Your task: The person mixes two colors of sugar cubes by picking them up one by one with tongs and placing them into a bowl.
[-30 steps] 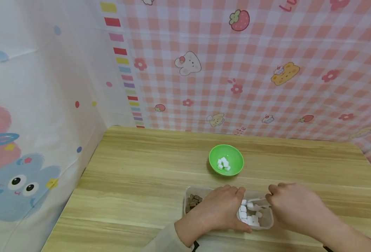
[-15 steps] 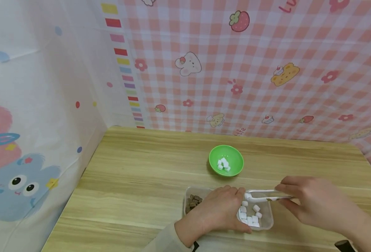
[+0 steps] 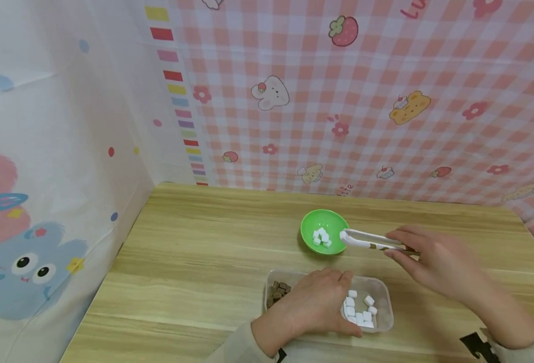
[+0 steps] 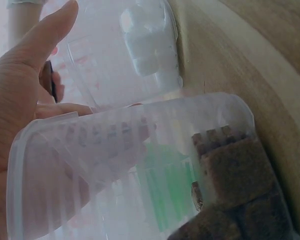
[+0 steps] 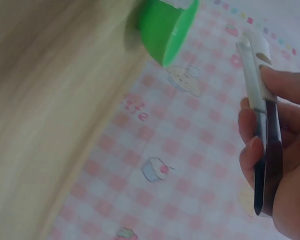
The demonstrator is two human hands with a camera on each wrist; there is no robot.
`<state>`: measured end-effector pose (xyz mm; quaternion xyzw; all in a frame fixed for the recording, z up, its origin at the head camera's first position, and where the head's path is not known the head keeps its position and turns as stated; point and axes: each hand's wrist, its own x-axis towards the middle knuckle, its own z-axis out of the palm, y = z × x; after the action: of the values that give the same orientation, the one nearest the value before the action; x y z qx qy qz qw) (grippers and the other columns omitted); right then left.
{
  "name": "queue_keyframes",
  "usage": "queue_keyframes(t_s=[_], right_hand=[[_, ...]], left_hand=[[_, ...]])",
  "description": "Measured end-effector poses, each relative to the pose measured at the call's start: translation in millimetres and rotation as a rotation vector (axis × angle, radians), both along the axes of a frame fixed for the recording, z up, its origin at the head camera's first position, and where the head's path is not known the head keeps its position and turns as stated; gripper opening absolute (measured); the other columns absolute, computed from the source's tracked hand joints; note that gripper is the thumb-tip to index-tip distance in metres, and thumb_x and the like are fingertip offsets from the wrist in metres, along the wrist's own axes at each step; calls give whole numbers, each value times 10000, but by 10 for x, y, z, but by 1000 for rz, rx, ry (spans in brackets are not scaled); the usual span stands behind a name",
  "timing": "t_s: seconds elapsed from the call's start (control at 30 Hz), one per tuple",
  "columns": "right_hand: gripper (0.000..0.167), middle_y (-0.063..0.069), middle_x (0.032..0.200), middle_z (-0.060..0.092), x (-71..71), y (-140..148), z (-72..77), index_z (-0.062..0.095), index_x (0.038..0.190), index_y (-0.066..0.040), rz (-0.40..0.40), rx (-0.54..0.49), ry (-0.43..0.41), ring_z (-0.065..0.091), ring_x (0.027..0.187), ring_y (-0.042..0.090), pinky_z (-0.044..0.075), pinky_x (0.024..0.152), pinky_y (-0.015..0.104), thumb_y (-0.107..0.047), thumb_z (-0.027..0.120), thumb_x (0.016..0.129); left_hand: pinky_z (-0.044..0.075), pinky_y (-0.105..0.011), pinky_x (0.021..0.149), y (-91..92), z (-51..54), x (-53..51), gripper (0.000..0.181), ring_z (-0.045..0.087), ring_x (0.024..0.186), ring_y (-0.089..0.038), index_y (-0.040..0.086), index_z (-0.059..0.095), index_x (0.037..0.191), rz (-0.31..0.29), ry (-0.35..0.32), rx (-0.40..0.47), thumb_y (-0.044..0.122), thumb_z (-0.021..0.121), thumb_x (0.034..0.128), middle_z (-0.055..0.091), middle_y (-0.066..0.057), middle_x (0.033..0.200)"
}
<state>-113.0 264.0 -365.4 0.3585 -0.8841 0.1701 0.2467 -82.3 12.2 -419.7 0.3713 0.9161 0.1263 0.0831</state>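
Note:
My left hand point(image 3: 314, 305) grips a clear plastic container point(image 3: 387, 307) across its middle, thumb on the near side and fingers on the far side. White cubes point(image 3: 359, 315) fill part of the container's right end, and brown cubes point(image 3: 277, 293) lie at its left end. Between thumb and fingers, my right hand point(image 3: 439, 264) pinches tongs point(image 3: 359, 243) with white tips and metal arms. The tips are over the right rim of a green bowl point(image 3: 312, 222), which holds several white cubes point(image 3: 322, 236). Whether the tips carry a cube is hard to tell.
A wooden table point(image 3: 194, 262) bears everything. Behind it hangs a pink checked cloth point(image 3: 366, 91) with cartoon prints, and a white printed cloth point(image 3: 67, 126) hangs along the left side.
My right hand has lifted the tongs out of the container and carried them away from me to the green bowl's edge. The left hand stays in place on the container.

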Motion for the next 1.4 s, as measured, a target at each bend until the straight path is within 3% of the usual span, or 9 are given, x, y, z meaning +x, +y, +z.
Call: queue_keyframes(t_s=[0.07,0.17,0.27,0.57,0.8,0.97,1.03,1.27,1.4], right_hand=[[646,-18,952,753,-55,-29,-50,800,1035,-91,-17,2,-3,656,656,21,485,503,219,-621,432,1060],[434,1,945,754,-117,-66,-126,802,1048,-81,-36,7,-14,653,655,36,495,502,263,-488,656,1018],[268,9,937,751,-155,-79,-195,800,1055,-70,-49,0,-34,634,661,32,490,509,275,-248,839,859],[353,-1,938,736,-127,-16,-188,793,1053,-55,-44,-55,-65,555,669,-14,433,535,172,-92,885,714],[340,-73,917,715,7,130,-66,791,1069,-96,-48,-41,-60,543,689,-8,419,540,158,-329,865,833],[506,-108,906,691,108,198,20,786,1033,-127,-11,-25,-38,519,684,-18,392,533,152,-606,629,989],[521,-112,903,691,151,210,58,782,1022,-135,-2,-9,-42,514,681,-26,389,532,148,-621,595,999],[265,-116,919,727,305,226,153,782,978,-186,4,122,-65,511,672,-89,418,532,144,-384,858,819],[447,-173,903,697,360,202,136,777,931,-216,29,182,-66,516,658,-122,423,506,145,-621,600,994]], left_hand=[[501,-271,1015,-1,5,-2,960,618,1165,-94,91,593,1417,-2,1,0,719,835,734,673,30,1262],[509,-263,987,0,10,-4,945,623,1117,-88,99,599,1402,-5,4,-2,721,836,731,677,41,1227],[514,-256,957,6,9,-7,923,622,1064,-78,110,606,1375,-7,3,-4,724,837,726,675,58,1170],[511,-257,963,7,0,-8,936,618,1074,-81,113,596,1394,-4,1,-7,730,829,730,673,56,1192],[509,-261,979,2,-7,-1,973,624,1086,-93,89,586,1419,-1,8,-3,726,835,726,681,36,1212],[513,-263,970,-6,-5,6,968,620,1068,-94,92,590,1412,4,3,2,725,837,723,681,41,1205],[518,-258,945,-8,-4,8,942,616,1038,-89,99,603,1384,4,7,2,726,838,721,680,51,1176],[521,-247,901,-6,-3,3,898,605,979,-80,108,624,1325,2,14,3,727,843,712,672,69,1099],[519,-253,934,-6,-3,5,928,616,1022,-89,94,614,1362,-3,14,0,728,836,722,680,52,1149]])
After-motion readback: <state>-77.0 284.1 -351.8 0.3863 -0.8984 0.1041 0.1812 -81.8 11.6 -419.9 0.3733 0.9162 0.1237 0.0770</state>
